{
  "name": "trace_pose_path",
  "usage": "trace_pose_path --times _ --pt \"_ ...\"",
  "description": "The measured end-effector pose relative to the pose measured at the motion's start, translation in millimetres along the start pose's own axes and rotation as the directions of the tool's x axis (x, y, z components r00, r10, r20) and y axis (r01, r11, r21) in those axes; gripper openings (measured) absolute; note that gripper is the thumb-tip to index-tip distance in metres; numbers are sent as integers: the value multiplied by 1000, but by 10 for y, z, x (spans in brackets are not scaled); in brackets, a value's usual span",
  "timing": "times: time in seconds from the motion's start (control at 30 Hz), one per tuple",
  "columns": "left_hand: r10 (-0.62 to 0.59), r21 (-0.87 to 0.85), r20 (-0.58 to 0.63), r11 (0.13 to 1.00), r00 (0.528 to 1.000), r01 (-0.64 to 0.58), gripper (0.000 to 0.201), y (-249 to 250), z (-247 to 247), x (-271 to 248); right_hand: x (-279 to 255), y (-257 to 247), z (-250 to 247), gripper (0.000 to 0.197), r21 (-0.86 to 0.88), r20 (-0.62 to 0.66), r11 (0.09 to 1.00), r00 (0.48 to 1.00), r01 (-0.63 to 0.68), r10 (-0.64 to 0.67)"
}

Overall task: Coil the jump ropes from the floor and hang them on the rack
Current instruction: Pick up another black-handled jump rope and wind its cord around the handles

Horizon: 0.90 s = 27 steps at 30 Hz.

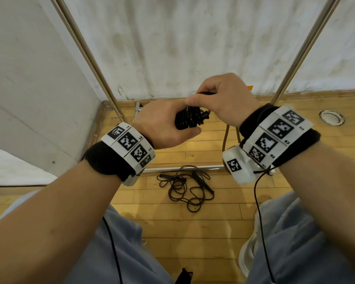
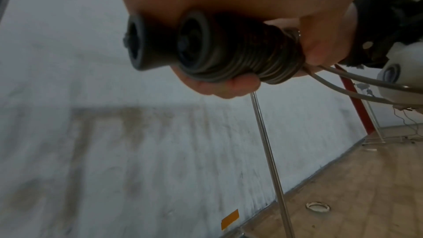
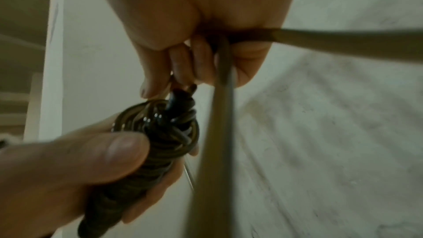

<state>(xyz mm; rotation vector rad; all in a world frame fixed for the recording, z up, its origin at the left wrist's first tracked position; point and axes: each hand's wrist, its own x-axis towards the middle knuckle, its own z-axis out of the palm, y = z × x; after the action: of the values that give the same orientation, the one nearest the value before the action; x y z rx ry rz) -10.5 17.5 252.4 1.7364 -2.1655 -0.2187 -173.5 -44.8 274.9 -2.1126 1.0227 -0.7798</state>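
My left hand (image 1: pixel 168 128) grips a black jump rope bundle (image 1: pixel 188 119), its cord wound tightly round the two handles (image 2: pixel 233 55). My right hand (image 1: pixel 219 99) sits just above and right of it, fingers curled round the loose cord (image 3: pixel 223 82), which loops down below the wrist (image 1: pixel 225 138). In the right wrist view the wound bundle (image 3: pixel 160 142) lies in the left hand's fingers (image 3: pixel 91 153). A second jump rope (image 1: pixel 186 187) lies in a loose tangle on the wooden floor (image 1: pixel 203 226) below my hands. The metal rack's uprights (image 1: pixel 90 56) rise left and right.
The rack's right upright (image 1: pixel 303 50) and its low base bar (image 1: pixel 184 168) frame the spot before a stained white wall (image 1: pixel 193 37). A round floor socket (image 1: pixel 331 117) is at the right. My knees in grey trousers (image 1: pixel 295 242) fill the bottom.
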Motion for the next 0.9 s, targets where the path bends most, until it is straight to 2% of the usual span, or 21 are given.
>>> trace_pose_path --times 0.13,0.2,0.27,0.33,0.43,0.53,0.6,0.73,0.8,0.9 --pt "29 -46 -50 998 998 -31 39 51 -73 -34 40 16 -102 26 114 -17 993 999 -29 31" --pt "46 -106 -69 993 997 -53 40 92 -109 -44 43 35 -109 27 247 5 967 998 -56 57" --pt "57 -196 -93 978 994 -74 50 131 -143 -66 40 57 -67 29 466 88 877 993 -116 84" --pt "56 -281 -134 955 989 -92 56 148 -171 -84 47 70 3 33 645 174 743 981 -181 88" --pt "19 -368 -206 925 978 -95 53 148 -170 -85 50 73 111 28 753 223 616 971 -231 91" --pt "-86 -442 -272 896 958 -45 55 141 -149 -67 21 45 224 20 789 240 557 964 -261 111" --pt "-165 -476 -298 880 940 4 60 135 -130 -49 -6 14 304 24 759 238 587 959 -283 154" --pt "-286 -396 -323 907 902 146 63 48 -104 51 -51 -79 456 23 594 201 746 953 -302 227" --pt "-320 -290 -316 929 893 230 59 -53 -87 103 -83 -127 522 25 498 208 809 949 -311 236" --pt "-297 -100 -324 955 898 280 51 -163 -51 137 -98 -161 536 32 352 179 898 961 -265 213"
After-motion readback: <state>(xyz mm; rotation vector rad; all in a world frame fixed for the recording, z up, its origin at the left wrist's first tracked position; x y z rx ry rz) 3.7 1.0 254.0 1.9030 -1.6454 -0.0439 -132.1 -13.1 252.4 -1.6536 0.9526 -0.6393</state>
